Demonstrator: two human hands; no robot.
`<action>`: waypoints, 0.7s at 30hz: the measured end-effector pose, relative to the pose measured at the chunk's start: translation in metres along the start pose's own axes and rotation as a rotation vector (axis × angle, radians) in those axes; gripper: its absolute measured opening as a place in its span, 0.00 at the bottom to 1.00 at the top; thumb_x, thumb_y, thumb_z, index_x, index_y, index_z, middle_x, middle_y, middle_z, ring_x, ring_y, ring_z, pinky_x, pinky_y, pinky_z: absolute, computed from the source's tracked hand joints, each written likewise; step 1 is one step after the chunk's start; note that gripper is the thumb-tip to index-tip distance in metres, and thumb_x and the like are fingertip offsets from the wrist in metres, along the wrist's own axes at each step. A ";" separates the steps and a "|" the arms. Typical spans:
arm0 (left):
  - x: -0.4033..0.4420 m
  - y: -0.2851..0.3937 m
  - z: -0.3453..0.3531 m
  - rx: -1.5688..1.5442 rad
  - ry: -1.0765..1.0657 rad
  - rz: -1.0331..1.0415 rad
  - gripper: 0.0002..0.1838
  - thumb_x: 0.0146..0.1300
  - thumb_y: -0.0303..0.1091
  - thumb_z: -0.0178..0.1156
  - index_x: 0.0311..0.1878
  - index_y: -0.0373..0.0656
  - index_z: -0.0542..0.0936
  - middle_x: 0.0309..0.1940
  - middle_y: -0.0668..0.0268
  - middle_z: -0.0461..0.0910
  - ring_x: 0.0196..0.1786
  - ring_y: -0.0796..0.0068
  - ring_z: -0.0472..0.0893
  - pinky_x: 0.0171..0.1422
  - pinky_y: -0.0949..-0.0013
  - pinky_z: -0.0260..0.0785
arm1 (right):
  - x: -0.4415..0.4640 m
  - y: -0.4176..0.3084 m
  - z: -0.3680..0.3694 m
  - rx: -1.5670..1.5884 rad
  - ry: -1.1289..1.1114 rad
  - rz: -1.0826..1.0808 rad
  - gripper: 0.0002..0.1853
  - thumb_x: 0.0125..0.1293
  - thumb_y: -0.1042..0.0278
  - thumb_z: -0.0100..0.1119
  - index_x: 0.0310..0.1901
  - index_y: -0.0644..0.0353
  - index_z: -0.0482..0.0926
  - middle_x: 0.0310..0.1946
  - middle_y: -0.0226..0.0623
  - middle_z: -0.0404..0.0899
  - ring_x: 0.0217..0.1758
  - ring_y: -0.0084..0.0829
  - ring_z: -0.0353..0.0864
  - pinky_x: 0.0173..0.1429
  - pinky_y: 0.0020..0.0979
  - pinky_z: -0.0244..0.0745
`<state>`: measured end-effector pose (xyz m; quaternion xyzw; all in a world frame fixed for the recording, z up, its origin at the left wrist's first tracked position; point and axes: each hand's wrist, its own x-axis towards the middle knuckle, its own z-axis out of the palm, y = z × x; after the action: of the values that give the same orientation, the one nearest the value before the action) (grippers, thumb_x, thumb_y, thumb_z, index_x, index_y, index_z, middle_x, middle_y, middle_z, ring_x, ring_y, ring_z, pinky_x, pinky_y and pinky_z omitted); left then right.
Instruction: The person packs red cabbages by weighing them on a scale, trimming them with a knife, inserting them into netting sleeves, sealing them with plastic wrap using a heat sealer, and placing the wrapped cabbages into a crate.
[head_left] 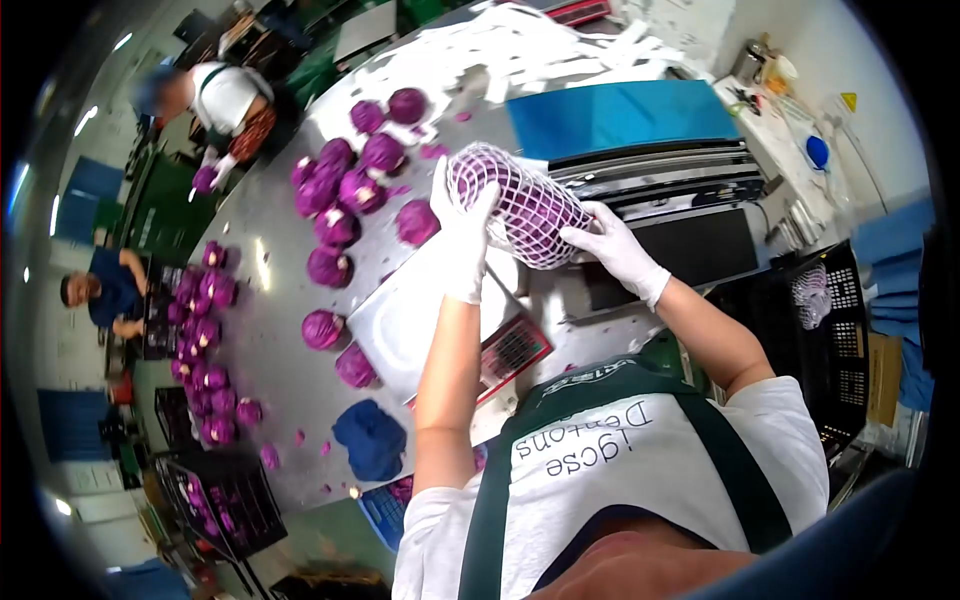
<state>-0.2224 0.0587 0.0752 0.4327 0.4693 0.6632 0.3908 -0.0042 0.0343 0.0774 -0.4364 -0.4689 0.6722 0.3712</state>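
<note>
Red cabbages in a white mesh net [528, 205] are held up between my two white-gloved hands, tilted down to the right. My left hand [465, 230] is closed around the net's left end, its thumb over the mesh. My right hand [618, 252] grips the lower right end with its fingers. Beneath them stands a scale [385, 325] with a pale metal pan and a red-framed keypad [515, 350], partly covered by my left forearm. A loose red cabbage [417, 222] lies just left of my left hand.
More cabbages [335, 228] sit on the metal table [265, 330]. A blue-topped machine [625, 120] stands behind my right hand. White net strips [560, 45] cover the far side. A dark blue cloth [370, 440] lies near me; a black crate [835, 350] is right. Two co-workers are at left.
</note>
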 end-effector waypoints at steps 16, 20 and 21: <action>0.185 -0.134 0.248 0.022 -0.494 -0.119 0.38 0.66 0.37 0.62 0.73 0.35 0.57 0.69 0.53 0.65 0.69 0.64 0.66 0.73 0.67 0.57 | 0.124 -0.066 -0.246 -0.517 0.088 0.037 0.35 0.59 0.39 0.67 0.49 0.67 0.69 0.27 0.33 0.76 0.20 0.19 0.73 0.24 0.21 0.71; 0.183 -0.126 0.237 0.279 -0.449 -0.143 0.38 0.67 0.43 0.61 0.73 0.36 0.57 0.68 0.50 0.66 0.68 0.62 0.68 0.72 0.67 0.59 | 0.123 -0.060 -0.260 -0.394 -0.027 0.074 0.33 0.63 0.43 0.63 0.52 0.68 0.71 0.27 0.32 0.75 0.24 0.18 0.72 0.25 0.21 0.70; 0.177 -0.120 0.230 0.387 -0.407 -0.104 0.38 0.68 0.44 0.60 0.73 0.36 0.57 0.67 0.49 0.66 0.68 0.61 0.68 0.71 0.66 0.59 | 0.122 -0.061 -0.266 -0.432 -0.053 0.106 0.34 0.63 0.43 0.63 0.55 0.70 0.71 0.26 0.32 0.76 0.22 0.19 0.72 0.27 0.21 0.70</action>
<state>-0.0492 0.3178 0.0395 0.5987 0.5208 0.4398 0.4206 0.2081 0.2436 0.0584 -0.5120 -0.5879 0.5861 0.2206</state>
